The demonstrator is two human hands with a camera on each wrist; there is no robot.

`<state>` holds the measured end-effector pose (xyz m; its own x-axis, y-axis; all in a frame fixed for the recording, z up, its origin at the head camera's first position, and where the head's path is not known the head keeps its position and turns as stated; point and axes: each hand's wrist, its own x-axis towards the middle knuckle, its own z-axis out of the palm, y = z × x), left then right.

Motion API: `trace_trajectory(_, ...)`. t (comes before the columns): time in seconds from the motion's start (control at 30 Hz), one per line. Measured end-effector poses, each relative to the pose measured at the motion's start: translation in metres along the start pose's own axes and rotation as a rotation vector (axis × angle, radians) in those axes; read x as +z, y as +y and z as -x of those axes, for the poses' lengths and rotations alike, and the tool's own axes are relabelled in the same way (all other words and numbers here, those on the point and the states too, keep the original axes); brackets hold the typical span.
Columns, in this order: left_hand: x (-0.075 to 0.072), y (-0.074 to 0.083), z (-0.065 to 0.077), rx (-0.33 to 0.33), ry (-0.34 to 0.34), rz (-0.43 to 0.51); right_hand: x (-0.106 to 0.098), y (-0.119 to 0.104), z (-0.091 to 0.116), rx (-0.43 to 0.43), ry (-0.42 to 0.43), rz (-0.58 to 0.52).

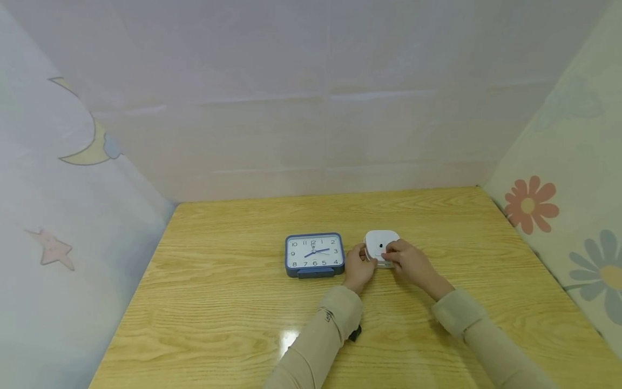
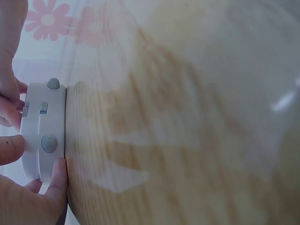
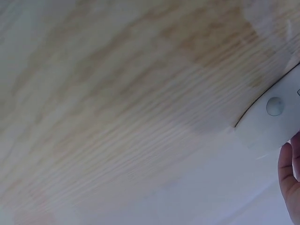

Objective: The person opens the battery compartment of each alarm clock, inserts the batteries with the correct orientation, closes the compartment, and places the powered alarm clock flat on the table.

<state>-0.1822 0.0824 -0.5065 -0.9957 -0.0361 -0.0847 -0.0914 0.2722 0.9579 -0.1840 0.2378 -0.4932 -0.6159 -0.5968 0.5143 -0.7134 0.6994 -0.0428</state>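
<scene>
A white rounded-square case (image 1: 373, 238) lies flat on the wooden table, with a small black spot and an outlined panel on its upper side. My left hand (image 1: 358, 270) grips its near left corner. In the left wrist view, the thumb sits on the case's upper edge and fingers lie along its lower side, near grey round knobs and a small slot. With bent fingers, my right hand (image 1: 413, 263) touches the top by the panel; whether it pinches anything is unclear. The right wrist view catches only part of the case (image 3: 286, 105) and some fingers.
Just left of my left hand, a blue alarm clock (image 1: 315, 253) with a white dial faces up. A small black item (image 1: 355, 333) shows beside my left cuff, partly hidden. Cloth walls with printed flowers, a moon and a star border the table (image 1: 218, 313).
</scene>
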Motion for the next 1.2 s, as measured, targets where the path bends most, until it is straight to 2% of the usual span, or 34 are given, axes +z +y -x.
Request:
trace_trajectory(0.2, 0.0, -0.002, -0.001, 0.012, 0.005, -0.002, 0.001, 0.0, 0.002, -0.025, 0.03, -0.005)
trace_trajectory(0.43, 0.0, -0.002, -0.003, 0.021, 0.005, -0.009, -0.002, -0.005, 0.004, -0.016, -0.036, 0.042)
trace_trajectory(0.57, 0.0, -0.002, -0.002, 0.03, 0.001, -0.013, -0.004, -0.008, 0.007, 0.006, -0.04, 0.063)
trace_trajectory(0.7, 0.0, -0.001, -0.001, 0.017, -0.004, -0.015, -0.002, -0.008, 0.009, 0.041, -0.008, 0.005)
trace_trajectory(0.97, 0.002, -0.001, 0.0, 0.006, -0.005, -0.017, -0.003, -0.005, 0.011, 0.193, 0.048, -0.096)
trace_trajectory(1.2, 0.002, -0.002, -0.001, -0.004, -0.004, -0.003, -0.016, -0.005, 0.007, 0.344, 0.027, -0.206)
